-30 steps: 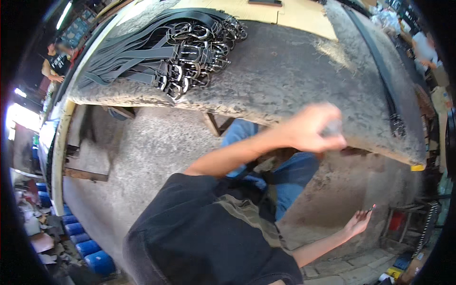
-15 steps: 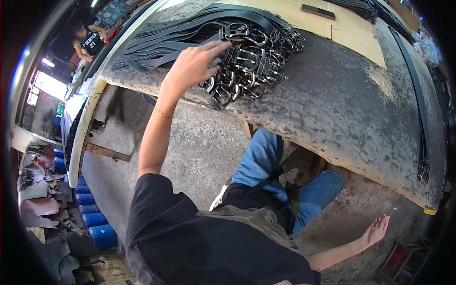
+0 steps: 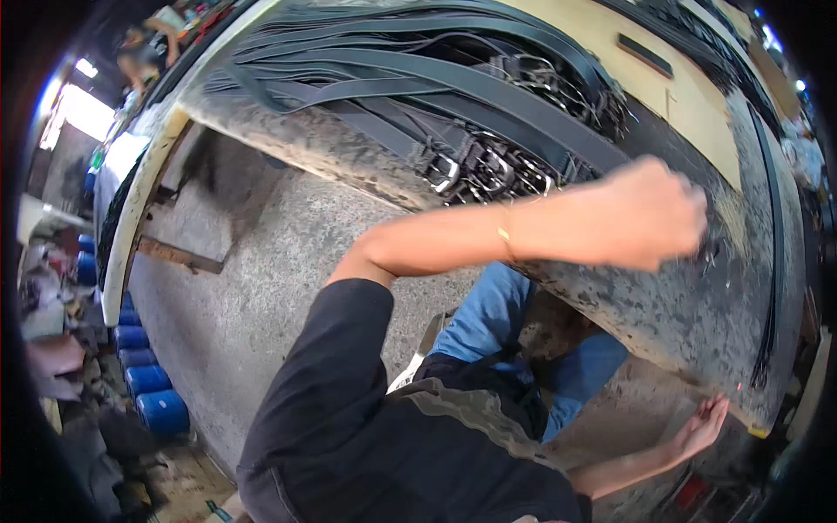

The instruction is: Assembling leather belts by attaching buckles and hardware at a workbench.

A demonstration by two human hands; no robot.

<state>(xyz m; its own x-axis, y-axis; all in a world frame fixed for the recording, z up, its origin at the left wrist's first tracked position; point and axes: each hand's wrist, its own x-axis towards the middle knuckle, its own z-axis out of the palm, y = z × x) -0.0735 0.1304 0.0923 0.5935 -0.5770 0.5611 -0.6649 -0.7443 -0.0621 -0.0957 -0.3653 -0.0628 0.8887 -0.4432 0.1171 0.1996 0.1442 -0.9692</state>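
My left hand (image 3: 649, 213) is closed, blurred by motion, on the end of a black belt (image 3: 523, 98). The strap runs from the hand back to the left over a heap of black belts (image 3: 340, 39). Metal buckles (image 3: 497, 170) lie in a tangle by the bench's near edge, partly behind my left forearm. My right hand (image 3: 697, 427) is low at the right, beside the bench corner, fingers pressed together. A thin stick with a small reddish bright tip (image 3: 739, 386) shows at its fingertips; its kind is unclear.
The dark worn bench (image 3: 645, 305) curves across the front. On it lie a tan board (image 3: 697, 113) with a dark block (image 3: 645, 55), and several black straps (image 3: 772, 244) at the right. Blue drums (image 3: 163, 410) and scraps stand at the left. Another person (image 3: 157, 44) is at the far left.
My left hand has moved right from the buckle heap, closed, drawing a belt across the pile. My right hand is a little lower, near the same bench corner. The view has shifted slightly.
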